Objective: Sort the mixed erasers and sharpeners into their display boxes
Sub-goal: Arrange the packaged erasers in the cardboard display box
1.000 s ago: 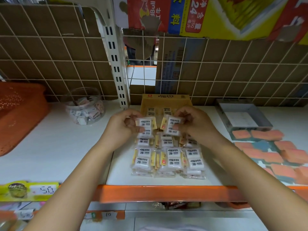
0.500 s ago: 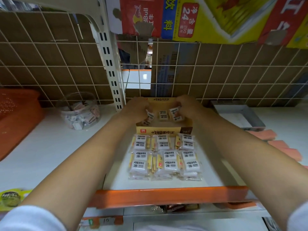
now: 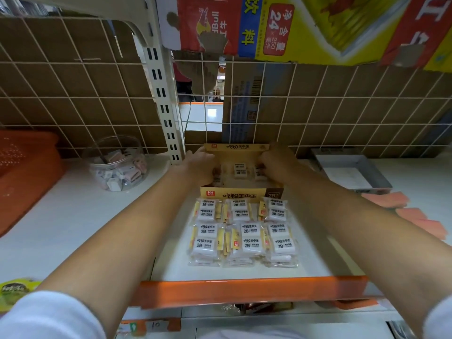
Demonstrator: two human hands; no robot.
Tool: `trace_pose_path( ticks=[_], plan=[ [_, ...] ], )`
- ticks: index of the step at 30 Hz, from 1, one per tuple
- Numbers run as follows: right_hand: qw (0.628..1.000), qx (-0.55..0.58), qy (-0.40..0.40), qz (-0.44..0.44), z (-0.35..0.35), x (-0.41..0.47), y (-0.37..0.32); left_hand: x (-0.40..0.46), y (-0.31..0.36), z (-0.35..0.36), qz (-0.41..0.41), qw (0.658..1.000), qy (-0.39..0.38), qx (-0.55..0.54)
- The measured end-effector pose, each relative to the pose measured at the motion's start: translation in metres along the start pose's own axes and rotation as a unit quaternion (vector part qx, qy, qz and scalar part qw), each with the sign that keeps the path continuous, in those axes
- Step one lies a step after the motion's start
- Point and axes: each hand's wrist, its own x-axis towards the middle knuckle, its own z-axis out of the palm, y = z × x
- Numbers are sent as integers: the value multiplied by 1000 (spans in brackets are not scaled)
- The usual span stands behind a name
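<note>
A yellow display box [image 3: 234, 193] stands open at the back of the white shelf. Both my hands reach into it. My left hand [image 3: 200, 166] grips a wrapped 2B eraser pack [image 3: 216, 177] against the box's left side. My right hand [image 3: 277, 165] grips another pack [image 3: 259, 172] on the right side. A third pack [image 3: 240, 169] lies loose between them on the box floor. In front of the box, several stacks of the same white 2B eraser packs [image 3: 244, 232] lie in rows. My fingertips are hidden behind the backs of my hands.
A clear jar [image 3: 117, 167] of small mixed pieces sits left of the white upright post [image 3: 163, 106]. An orange basket [image 3: 24, 172] fills the far left. A grey tray [image 3: 352, 172] and flat orange erasers [image 3: 391, 199] lie right. The orange shelf lip [image 3: 244, 289] runs along the front.
Both hands carried a pack each from above the stacks back into the yellow box and lowered them toward its floor. The view tilted up and closer.
</note>
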Motion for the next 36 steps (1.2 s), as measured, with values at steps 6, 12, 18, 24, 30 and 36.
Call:
trace_pose_path(
  ticks=[6, 12, 18, 24, 30, 36],
  plan=[
    [999, 36, -4, 11, -5, -7, -2, 3, -3, 1, 24, 1000, -13, 5],
    [958, 279, 56, 39, -25, -63, 0, -42, -8, -3, 88, 969, 118, -199],
    [943, 327, 16, 65, -13, -122, -2, -93, -15, 32, -5, 942, 170, -291],
    [935, 342, -14, 88, -3, -121, -7, -94, -9, 46, -31, 924, 121, -362],
    [916, 389, 6, 94, -2, -118, -6, -90, -9, 44, -51, 902, 88, -419],
    [860, 496, 37, 111, -3, -114, -6, -87, -10, 33, -80, 873, 97, -471]
  ],
)
